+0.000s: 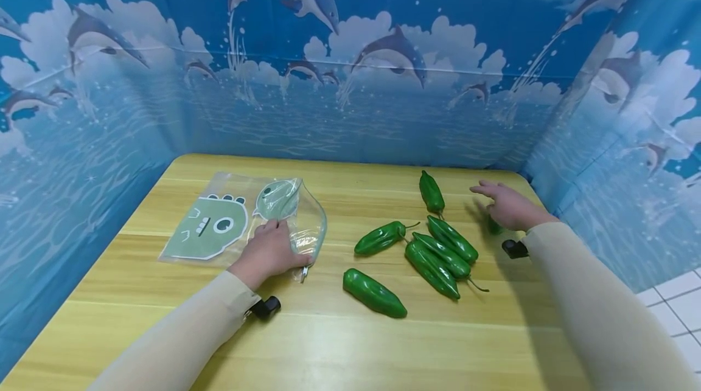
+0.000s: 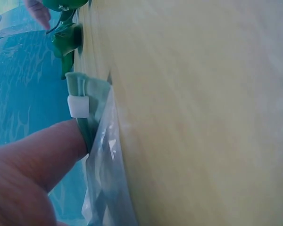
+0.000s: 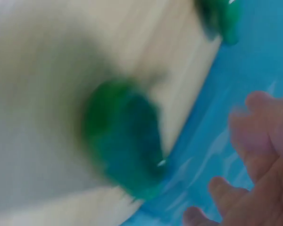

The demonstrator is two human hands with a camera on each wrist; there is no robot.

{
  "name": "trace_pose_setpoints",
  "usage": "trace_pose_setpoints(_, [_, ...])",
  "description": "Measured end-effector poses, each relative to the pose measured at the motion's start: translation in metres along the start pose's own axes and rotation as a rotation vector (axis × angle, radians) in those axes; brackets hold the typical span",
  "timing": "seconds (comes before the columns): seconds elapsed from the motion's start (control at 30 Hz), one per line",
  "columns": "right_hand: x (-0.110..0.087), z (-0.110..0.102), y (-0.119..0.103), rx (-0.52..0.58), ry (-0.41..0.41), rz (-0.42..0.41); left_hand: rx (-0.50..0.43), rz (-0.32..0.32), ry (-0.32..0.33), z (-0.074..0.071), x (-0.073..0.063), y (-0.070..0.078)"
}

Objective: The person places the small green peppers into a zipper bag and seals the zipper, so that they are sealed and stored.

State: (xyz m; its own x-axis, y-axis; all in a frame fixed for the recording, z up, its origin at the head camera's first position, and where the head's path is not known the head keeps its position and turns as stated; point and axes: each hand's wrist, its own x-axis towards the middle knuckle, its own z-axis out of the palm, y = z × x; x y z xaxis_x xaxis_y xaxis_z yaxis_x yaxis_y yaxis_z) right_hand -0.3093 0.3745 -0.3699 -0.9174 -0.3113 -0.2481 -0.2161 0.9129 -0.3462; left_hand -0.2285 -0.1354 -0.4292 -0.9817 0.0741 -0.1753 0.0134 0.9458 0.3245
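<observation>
A clear zip bag [image 1: 241,245] printed with green cartoon creatures lies on the left of the table, its mouth bulging toward the right. My left hand [image 1: 271,251] holds the bag near that mouth. In the left wrist view, the thumb [image 2: 61,148] is against the green zip strip, just below its white slider [image 2: 79,107]. At the right my right hand [image 1: 512,205] is raised with spread fingers and nothing in them. Partly hidden under it is a green pepper [image 1: 495,225], blurred in the right wrist view, where the pepper [image 3: 125,136] shows apart from the fingers.
Several glossy green peppers [image 1: 449,254] lie grouped right of centre, one pepper [image 1: 431,192] farther back. A single pepper [image 1: 375,294] lies nearer the front. The wooden table [image 1: 306,348] is bounded by a blue dolphin curtain [image 1: 350,105] at the back and sides.
</observation>
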Motion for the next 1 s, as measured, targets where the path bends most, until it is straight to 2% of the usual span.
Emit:
trace_pose_setpoints(0.13, [-0.007,0.006,0.025,0.058,-0.029,0.048,0.003,0.005,0.002,0.0,-0.001,0.0])
trace_pose_setpoints(0.33, [-0.01,0.014,0.048,-0.01,-0.029,0.085,0.004,0.003,0.006,0.002,-0.002,0.0])
trace_pose_setpoints(0.57, [-0.009,0.018,0.053,-0.119,0.014,0.11,-0.002,-0.005,0.005,0.003,-0.003,0.0])
trace_pose_setpoints(1.0, [-0.013,0.024,0.059,-0.137,0.068,0.114,-0.006,-0.008,0.012,0.004,-0.005,0.001])
